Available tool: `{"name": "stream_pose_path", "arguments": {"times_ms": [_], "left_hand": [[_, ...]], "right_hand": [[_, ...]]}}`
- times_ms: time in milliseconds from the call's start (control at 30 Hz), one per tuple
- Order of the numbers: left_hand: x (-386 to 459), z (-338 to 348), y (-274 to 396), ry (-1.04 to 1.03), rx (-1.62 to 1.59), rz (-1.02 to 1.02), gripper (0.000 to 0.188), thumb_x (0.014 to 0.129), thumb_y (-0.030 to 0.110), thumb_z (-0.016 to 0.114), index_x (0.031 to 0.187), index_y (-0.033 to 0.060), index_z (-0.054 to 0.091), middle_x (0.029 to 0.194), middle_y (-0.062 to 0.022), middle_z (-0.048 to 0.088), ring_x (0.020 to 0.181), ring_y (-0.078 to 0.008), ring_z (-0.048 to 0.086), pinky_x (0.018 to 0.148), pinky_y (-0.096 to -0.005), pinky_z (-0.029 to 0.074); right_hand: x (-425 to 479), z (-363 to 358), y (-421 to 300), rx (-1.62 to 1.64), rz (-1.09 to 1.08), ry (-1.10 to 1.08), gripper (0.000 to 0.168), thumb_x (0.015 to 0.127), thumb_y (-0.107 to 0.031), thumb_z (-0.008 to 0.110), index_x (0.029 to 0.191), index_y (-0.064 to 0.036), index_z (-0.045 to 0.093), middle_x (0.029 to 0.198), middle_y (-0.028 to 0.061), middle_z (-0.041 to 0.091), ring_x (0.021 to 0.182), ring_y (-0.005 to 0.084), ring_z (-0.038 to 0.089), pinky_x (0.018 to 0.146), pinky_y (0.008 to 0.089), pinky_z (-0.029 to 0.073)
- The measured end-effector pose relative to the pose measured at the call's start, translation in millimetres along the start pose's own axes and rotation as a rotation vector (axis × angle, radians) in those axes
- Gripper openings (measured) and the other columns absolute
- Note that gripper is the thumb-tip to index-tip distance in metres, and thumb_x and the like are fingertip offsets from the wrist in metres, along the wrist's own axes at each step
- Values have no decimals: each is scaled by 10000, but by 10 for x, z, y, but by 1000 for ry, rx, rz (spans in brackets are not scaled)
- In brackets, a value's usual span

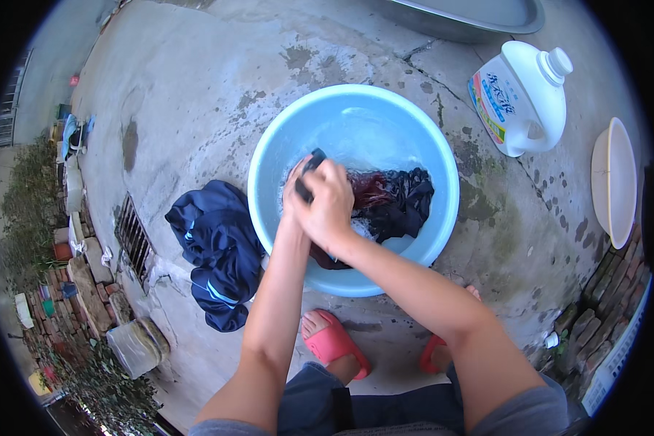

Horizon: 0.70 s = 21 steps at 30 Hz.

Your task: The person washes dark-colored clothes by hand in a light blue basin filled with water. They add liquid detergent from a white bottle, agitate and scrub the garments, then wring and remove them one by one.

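Note:
A round light-blue plastic basin (pixel 351 95) stands on the concrete before me, with sudsy water in it. Dark wet clothing (pixel 400 204), partly deep red, lies in the water. My right hand (pixel 327 199) is closed around a bunched piece of dark cloth (pixel 313 163) above the basin's left half. Pressed against it is my left hand (pixel 293 188), whose fingers are largely hidden; whether it grips the cloth too is unclear. Outside the basin, a heap of navy clothing (pixel 218 245) with light-blue stripes rests on the ground at the left.
A white laundry detergent jug (pixel 542 98) stands at the upper right, near a large metal basin (pixel 468 27). A pale plastic basin (pixel 613 182) is at the far right. A drain grate (pixel 134 234) lies left of the navy heap. My feet, in pink slides (pixel 335 340), are below the basin.

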<state>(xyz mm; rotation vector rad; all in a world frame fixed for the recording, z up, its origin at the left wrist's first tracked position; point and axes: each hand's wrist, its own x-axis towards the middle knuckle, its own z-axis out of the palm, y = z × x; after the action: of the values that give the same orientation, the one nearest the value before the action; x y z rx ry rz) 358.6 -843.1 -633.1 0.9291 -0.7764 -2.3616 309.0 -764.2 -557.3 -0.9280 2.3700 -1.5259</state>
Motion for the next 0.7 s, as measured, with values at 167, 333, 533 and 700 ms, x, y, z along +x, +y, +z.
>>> {"name": "stream_pose_path", "arguments": {"times_ms": [167,333,533,700], "left_hand": [[-203,524,-7,262,215,-68,335,943,264,501,1123,-14,542,1041,-122,596,934,-205,590,796,-347,507],[-238,302,240,-375,-274,-184,394,967,443,420,1039,86,571,869,-45,559,847,-175,573,763,-318,479],[-309,746,52,374,222,-199,360,991,298,387,1188,26,516,1084,-102,602,977,-186,598,831,-345,499],[-124,106,44,-238,-145,8,233,969,269,430,873,99,556,817,-31,578,768,-153,577,697,-317,492]], "right_hand": [[407,17,442,28,139,170,181,635,-110,693,682,3,560,898,99,533,880,302,544,700,411,474],[16,-120,-76,98,-197,-46,163,631,-142,685,699,-24,596,881,88,584,923,302,531,798,409,447],[477,-23,428,-116,83,12,177,654,-163,687,701,-26,585,816,122,571,837,339,543,689,428,472],[133,-57,48,103,-164,83,183,669,-132,661,642,-31,512,720,112,544,732,322,542,629,396,447]]}}
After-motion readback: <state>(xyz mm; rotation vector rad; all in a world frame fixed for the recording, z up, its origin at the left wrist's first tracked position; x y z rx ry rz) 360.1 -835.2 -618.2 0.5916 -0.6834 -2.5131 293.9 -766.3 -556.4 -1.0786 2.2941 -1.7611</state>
